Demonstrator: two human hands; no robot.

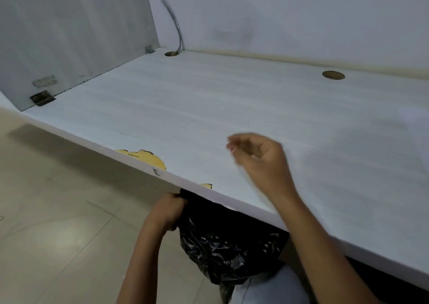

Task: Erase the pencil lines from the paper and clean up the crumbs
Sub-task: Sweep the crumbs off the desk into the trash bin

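Note:
My left hand (168,208) grips the rim of a black plastic bag (222,245) and holds it against the front edge of the white desk (209,99). The bag hangs below the desk edge, over my lap. My right hand (257,157) hovers just above the desk top near the front edge, blurred by motion, fingers loosely curled and holding nothing. A few tiny dark crumbs (278,141) lie on the desk just beyond that hand. A sheet of paper (415,118) shows faintly at the far right edge. No eraser is in view.
The desk has two round cable holes, one at the back left (171,53) with a cable (176,25) running into it, one at the back right (333,75). Chipped yellow patches (148,158) mark the front edge. A side panel (69,36) closes the left. Tiled floor (58,234) lies below.

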